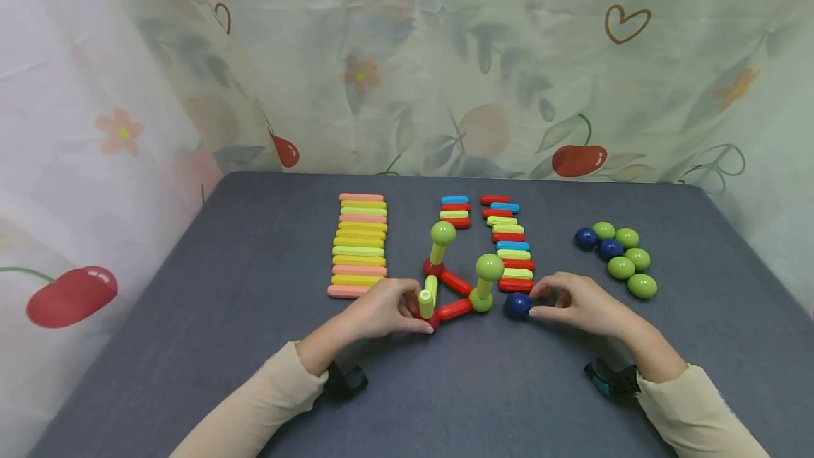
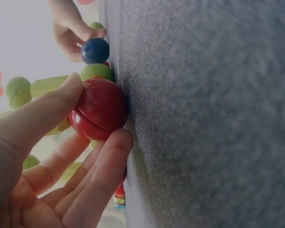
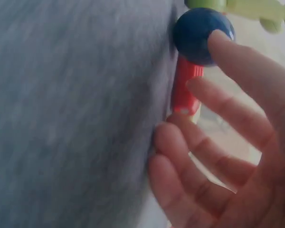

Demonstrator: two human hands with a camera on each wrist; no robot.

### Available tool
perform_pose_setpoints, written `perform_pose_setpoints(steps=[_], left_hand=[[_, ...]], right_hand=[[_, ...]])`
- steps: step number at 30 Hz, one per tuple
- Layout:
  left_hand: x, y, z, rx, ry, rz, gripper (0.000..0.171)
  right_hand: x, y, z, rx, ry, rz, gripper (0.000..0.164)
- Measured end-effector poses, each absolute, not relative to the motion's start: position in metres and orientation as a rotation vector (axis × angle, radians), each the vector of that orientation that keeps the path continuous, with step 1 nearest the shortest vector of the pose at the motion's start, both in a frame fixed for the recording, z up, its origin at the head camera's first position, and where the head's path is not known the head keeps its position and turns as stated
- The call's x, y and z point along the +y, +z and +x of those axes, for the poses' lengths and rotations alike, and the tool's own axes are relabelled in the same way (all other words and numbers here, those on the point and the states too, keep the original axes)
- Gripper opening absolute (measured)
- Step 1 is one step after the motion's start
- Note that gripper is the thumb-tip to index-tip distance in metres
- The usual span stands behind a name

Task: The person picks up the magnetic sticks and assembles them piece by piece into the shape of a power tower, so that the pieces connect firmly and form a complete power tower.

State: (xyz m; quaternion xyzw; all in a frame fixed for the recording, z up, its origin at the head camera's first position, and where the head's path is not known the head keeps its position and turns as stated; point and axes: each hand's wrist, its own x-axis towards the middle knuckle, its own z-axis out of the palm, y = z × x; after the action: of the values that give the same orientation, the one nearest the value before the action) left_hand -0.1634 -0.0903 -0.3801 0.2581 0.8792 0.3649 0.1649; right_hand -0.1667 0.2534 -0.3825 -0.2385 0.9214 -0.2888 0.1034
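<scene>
In the middle of the table is a triangular frame of balls joined by red sticks (image 1: 455, 309) and a yellow-green stick. Two upright sticks on it carry green balls (image 1: 489, 267) on top. A third upright stick (image 1: 425, 304) has no ball on its end. My left hand (image 1: 386, 308) pinches the red ball (image 2: 104, 107) at the near corner between thumb and fingertips. To the right of the frame, a dark blue ball (image 1: 518, 305) sits on the table. My right hand (image 1: 575, 304) is at its right side, thumb against the ball, other fingers spread.
A column of pink, yellow and green sticks (image 1: 359, 242) lies behind my left hand. Red, blue and yellow-green shorter sticks (image 1: 511, 237) form a column behind the blue ball, with a small group (image 1: 455, 207) beside it. Several green and blue balls (image 1: 620, 268) lie at the right.
</scene>
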Motion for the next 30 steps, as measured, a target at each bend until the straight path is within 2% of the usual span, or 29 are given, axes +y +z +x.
perform_pose_setpoints(steps=[3,10,17,25,30], left_hand=[[-0.091,-0.381,-0.163,2.500,1.044,0.731,0.027],[-0.091,-0.380,-0.163,2.503,1.052,0.740,0.027],[-0.090,-0.381,-0.163,2.485,1.061,0.728,0.026],[-0.084,-0.381,-0.162,2.450,1.067,0.780,0.026],[-0.079,-0.380,-0.160,2.334,1.077,0.850,0.024]], right_hand=[[0.243,-0.381,-0.163,2.730,-0.874,-0.733,0.029],[0.212,-0.380,-0.158,2.660,-0.896,-0.812,0.040],[0.209,-0.375,-0.155,2.606,-0.854,-0.808,0.039],[0.193,-0.349,-0.141,2.484,-1.188,-0.962,0.035],[0.170,-0.342,-0.133,2.499,-1.372,-0.997,0.041]])
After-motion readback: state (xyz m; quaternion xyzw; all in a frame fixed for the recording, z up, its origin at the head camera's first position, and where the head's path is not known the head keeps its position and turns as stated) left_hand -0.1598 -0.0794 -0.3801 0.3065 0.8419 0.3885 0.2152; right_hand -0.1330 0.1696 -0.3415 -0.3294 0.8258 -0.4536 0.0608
